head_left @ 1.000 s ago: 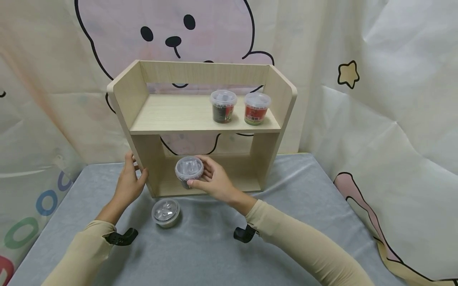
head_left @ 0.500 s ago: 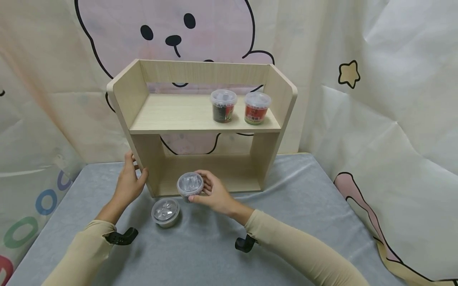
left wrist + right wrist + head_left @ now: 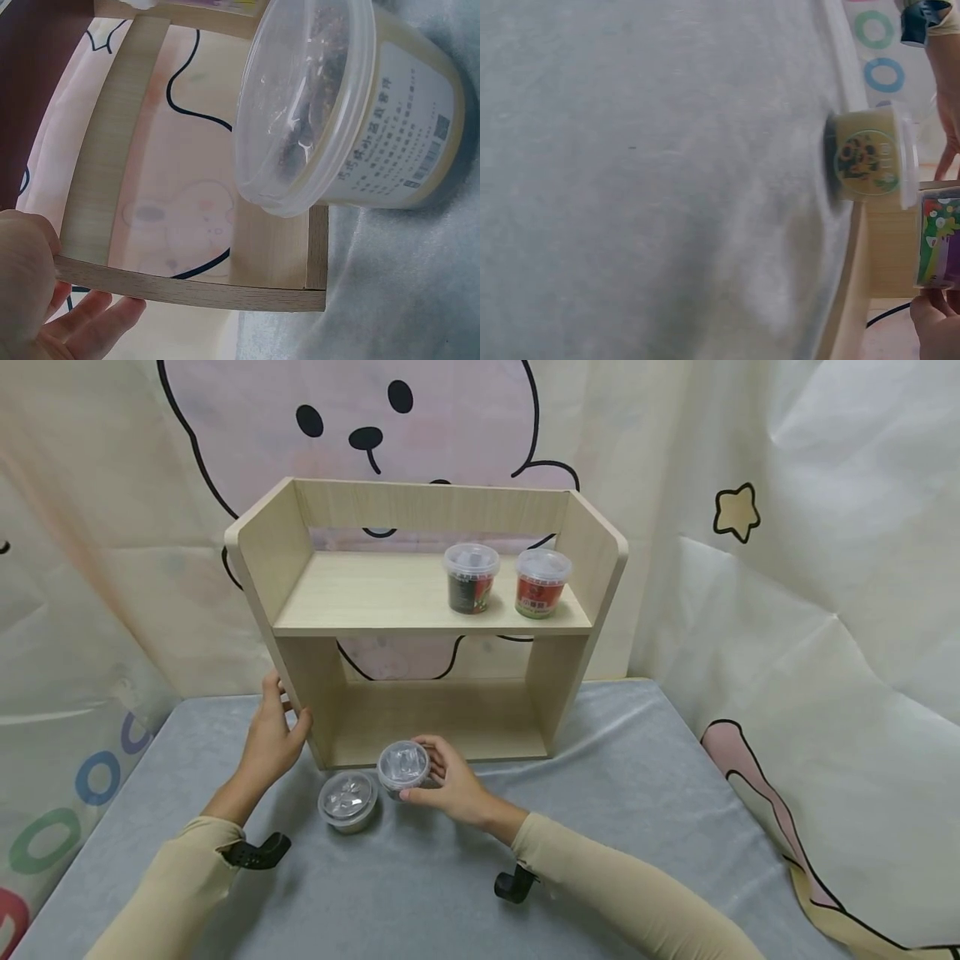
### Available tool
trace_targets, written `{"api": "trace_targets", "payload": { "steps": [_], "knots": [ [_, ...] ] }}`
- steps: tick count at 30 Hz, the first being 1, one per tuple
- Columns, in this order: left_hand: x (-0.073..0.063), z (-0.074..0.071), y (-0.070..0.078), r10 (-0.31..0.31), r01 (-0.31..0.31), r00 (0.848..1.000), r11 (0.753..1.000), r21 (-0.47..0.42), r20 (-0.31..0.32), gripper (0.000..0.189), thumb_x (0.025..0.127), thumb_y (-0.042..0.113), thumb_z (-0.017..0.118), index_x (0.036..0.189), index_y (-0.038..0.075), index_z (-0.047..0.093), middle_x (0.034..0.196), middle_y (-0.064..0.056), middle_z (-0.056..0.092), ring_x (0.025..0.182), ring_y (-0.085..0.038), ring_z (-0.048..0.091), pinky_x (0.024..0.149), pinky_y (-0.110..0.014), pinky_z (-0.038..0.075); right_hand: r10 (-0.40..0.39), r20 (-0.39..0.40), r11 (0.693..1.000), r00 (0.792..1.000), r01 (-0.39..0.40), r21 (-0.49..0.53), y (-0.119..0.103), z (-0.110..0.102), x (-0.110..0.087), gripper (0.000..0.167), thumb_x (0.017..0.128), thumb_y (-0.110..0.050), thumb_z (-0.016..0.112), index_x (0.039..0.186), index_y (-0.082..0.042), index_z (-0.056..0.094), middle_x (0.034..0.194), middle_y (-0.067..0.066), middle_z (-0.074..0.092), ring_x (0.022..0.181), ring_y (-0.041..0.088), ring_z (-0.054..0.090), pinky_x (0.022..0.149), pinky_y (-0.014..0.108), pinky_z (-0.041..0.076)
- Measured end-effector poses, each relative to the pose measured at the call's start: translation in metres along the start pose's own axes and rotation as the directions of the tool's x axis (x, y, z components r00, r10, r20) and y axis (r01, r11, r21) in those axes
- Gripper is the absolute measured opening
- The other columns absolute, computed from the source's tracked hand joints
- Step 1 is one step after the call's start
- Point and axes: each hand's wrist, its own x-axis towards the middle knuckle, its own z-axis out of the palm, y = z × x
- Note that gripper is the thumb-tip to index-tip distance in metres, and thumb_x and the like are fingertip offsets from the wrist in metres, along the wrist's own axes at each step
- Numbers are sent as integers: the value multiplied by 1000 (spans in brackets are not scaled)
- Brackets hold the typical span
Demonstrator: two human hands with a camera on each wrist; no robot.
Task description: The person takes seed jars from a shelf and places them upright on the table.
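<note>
My left hand (image 3: 268,745) grips the left side panel of a pale wooden two-tier shelf (image 3: 352,593); the left wrist view shows its fingers (image 3: 97,330) around the panel's edge. My right hand (image 3: 459,787) holds a clear-lidded plastic tub (image 3: 403,763) between thumb and fingers, just in front of the lower tier. In the right wrist view this held tub (image 3: 941,244) has a colourful green and purple label. A second lidded plastic tub (image 3: 348,800) stands on the cloth between the hands; its printed white label (image 3: 412,124) shows in the left wrist view.
Two more lidded tubs, one dark-labelled (image 3: 470,581) and one red-labelled (image 3: 540,585), stand on the upper tier at the right. A grey-blue cloth (image 3: 420,893) covers the table. Behind hangs a printed curtain (image 3: 787,635).
My right hand has brought the held tub out of the lower tier, toward me and down, close beside the standing tub. The left hand keeps its grip on the shelf panel.
</note>
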Motion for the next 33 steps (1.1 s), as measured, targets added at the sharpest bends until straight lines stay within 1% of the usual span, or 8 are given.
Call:
{"api": "trace_targets", "payload": {
  "steps": [4,6,11,16,22,27,33],
  "knots": [
    [0,0,0,4,-4,1000,1000,2,0,67,97,0,54,153,13,19,139,-35,48,115,-60,59,85,-70,52,41,-3,999,999,-41,-35,9,1,-4,74,85,-1,77,148,-5,38,148,18,54,140,32,51,120,46,38],
    [0,0,0,0,0,1000,1000,1,1,67,97,0,55,153,13,20,139,-35,48,115,-60,59,85,-70,52,55,4,997,998,-54,-48,13,1,-5,75,85,-2,78,149,-4,37,148,18,53,141,32,50,120,47,38],
    [-1,0,2,3,-3,1000,1000,-3,3,68,97,-1,55,153,13,19,139,-35,48,115,-60,59,86,-71,52,62,27,997,998,-60,-51,21,1,-9,77,85,-1,77,149,3,33,147,23,51,141,37,48,119,48,39],
    [0,0,1,9,-9,1000,1000,-6,-3,68,97,-1,55,154,13,19,139,-35,48,115,-60,59,85,-70,52,69,40,997,997,-68,-26,27,0,-10,77,84,5,75,147,6,32,145,27,50,140,39,48,118,46,41],
    [1,0,0,10,-10,1000,1000,-6,-11,68,96,-1,55,153,12,20,138,-35,49,113,-60,60,85,-70,52,85,64,996,994,-84,-19,30,-1,-11,74,84,6,75,145,1,33,142,28,52,138,37,50,116,44,44],
    [2,1,0,12,-12,1000,1000,-10,-15,68,96,-2,55,153,12,21,137,-35,50,113,-60,59,85,-70,52,94,79,995,992,-93,-25,33,0,-11,73,84,6,75,144,-1,34,142,27,53,139,36,51,116,45,43],
    [1,0,-1,2,-2,1000,1000,-7,-8,66,96,0,55,152,12,21,138,-35,49,114,-60,59,85,-70,52,100,83,995,991,-98,-29,36,2,-11,72,83,8,75,142,0,34,140,28,53,138,37,51,116,46,43]
  ]
}}
